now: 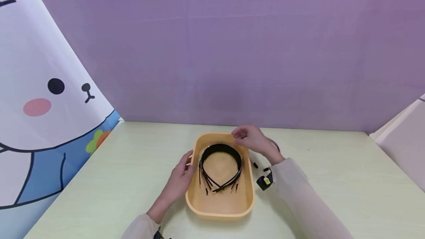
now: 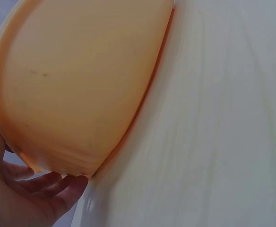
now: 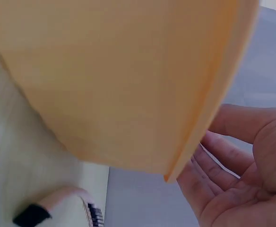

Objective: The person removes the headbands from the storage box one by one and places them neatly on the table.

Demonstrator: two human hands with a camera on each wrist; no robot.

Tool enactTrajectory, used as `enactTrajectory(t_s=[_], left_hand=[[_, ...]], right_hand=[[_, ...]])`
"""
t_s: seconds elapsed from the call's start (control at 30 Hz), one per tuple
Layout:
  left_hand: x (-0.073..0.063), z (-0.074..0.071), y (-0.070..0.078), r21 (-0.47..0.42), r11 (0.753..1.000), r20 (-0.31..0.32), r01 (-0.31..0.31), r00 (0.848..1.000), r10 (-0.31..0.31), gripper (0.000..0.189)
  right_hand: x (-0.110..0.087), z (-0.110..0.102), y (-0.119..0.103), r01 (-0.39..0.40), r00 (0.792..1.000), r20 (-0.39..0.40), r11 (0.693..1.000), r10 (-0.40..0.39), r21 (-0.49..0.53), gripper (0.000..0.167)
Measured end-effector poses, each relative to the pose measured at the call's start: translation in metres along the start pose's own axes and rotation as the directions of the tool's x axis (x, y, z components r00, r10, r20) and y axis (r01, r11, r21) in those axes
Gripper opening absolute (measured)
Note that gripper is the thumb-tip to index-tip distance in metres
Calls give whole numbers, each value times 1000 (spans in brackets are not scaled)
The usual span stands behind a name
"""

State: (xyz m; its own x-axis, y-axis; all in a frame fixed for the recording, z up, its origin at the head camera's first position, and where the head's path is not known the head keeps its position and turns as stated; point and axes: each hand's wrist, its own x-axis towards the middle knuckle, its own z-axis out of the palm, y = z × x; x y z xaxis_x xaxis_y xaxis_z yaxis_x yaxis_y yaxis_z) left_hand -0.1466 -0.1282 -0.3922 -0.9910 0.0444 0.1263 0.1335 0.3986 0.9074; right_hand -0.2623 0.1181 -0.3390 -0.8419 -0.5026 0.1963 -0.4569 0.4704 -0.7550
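Observation:
A pale orange rectangular tub (image 1: 220, 209) stands on the table between both hands. Inside it lie black hair bands (image 1: 220, 146) stacked in a ring, their thin ends crossing toward the near side. My left hand (image 1: 179, 179) grips the tub's left side, thumb at the rim, fingers against the outer wall (image 2: 81, 85). At the far right corner, my right hand (image 1: 254, 139) has its fingers loosely bent around the rim (image 3: 209, 123); the rim hides some fingertips in the right wrist view. Another hair band with dark teeth (image 3: 96, 216) lies on the table, partly hidden behind the right wrist.
The pale table (image 1: 332, 172) runs back to a purple cloth wall (image 1: 232, 65). A cartoon-printed cloth (image 1: 59, 128) hangs along the left side. A black device with a yellow mark (image 1: 265, 182) sits at the right wrist, right of the tub.

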Motion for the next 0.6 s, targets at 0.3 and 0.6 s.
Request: enactTrajectory(t_s=[0.3, 0.6], left_hand=[[4, 8, 2, -11, 1000, 22, -12, 1000, 13, 47], [4, 13, 10, -21, 999, 47, -27, 999, 28, 48]], right_hand=[[4, 4, 0, -20, 1000, 24, 1000, 20, 8, 26], [2, 5, 2, -87, 994, 59, 996, 89, -38, 32]])
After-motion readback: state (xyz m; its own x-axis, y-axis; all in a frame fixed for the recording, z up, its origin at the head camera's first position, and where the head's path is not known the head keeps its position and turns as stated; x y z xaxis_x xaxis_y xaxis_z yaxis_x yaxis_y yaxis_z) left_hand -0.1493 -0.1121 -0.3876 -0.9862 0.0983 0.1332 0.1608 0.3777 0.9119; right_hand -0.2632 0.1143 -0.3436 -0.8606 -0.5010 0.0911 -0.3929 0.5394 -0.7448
